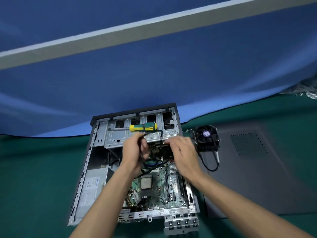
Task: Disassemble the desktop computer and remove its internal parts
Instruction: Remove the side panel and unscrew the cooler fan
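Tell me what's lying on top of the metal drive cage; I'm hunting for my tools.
A green-and-yellow screwdriver lies across the drive cage. Black cables drape over its front edge. The hands hide whatever sits just below that edge.

The open case [132, 169] is laid flat on the green mat, its motherboard [154, 188] and bare CPU [146, 182] exposed. Black cables [160, 140] are looped above the board. The removed cooler [206, 137] is set just right of the case.

One head-worn wide-angle view looks forward and steeply down, close above the open grey metal computer case [133, 169] on the green worktop [34, 186]
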Available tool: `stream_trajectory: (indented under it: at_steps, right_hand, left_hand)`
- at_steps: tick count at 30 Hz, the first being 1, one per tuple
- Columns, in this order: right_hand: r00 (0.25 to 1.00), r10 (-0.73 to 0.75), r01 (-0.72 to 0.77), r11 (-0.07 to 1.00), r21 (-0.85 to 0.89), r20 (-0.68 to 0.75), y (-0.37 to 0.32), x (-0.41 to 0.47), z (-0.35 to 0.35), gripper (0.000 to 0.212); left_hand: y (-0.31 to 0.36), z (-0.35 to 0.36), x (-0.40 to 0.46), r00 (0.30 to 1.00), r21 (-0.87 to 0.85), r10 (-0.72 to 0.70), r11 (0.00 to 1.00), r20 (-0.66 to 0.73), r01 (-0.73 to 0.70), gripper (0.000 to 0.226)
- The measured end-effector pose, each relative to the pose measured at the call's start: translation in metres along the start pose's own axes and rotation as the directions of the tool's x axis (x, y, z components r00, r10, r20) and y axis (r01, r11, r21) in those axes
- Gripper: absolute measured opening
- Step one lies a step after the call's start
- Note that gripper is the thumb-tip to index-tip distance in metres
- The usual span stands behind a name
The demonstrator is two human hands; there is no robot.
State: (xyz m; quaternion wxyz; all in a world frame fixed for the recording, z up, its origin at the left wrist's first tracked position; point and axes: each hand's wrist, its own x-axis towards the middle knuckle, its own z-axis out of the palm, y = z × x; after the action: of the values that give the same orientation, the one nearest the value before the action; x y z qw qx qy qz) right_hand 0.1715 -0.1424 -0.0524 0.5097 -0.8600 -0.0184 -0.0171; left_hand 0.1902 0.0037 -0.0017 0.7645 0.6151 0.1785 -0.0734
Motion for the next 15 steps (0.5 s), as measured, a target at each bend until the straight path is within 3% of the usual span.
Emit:
stream_trajectory:
  at_steps: [2,4,7,11,13,15]
  right_hand:
    - [0.993,0.026,-0.044,0.987,0.157,0.116,-0.013,-0.007,-0.004,0.051]
    - [0.981,0.018,-0.055,0.981,0.187,0.192,-0.024,-0.01,-0.012,0.063]
    - [0.961,-0.027,0.003,0.996,0.088,0.275,-0.032,-0.007,-0.036,0.091]
    - [0.916,-0.028,0.086,0.988,-0.129,0.399,-0.026,-0.004,-0.064,0.109]
    - [0.935,-0.013,0.083,0.979,-0.184,0.355,-0.023,-0.001,-0.071,0.1]
    - [0.959,-0.012,0.068,0.98,-0.189,0.284,-0.022,0.003,-0.077,0.07]
  left_hand:
    - [0.006,0.007,0.003,0.998,-0.149,-0.059,0.987,0.0,0.059,0.054]
    - [0.007,0.017,0.007,0.99,-0.261,-0.137,0.955,0.035,0.141,0.056]
    - [0.005,0.034,0.011,0.974,-0.363,-0.208,0.904,0.089,0.226,0.058]
    - [0.002,0.05,0.014,0.951,-0.465,-0.284,0.83,0.12,0.307,0.055]
    - [0.0,0.062,0.013,0.94,-0.493,-0.313,0.803,0.134,0.337,0.058]
    - [-0.002,0.075,0.012,0.937,-0.502,-0.335,0.795,0.105,0.34,0.06]
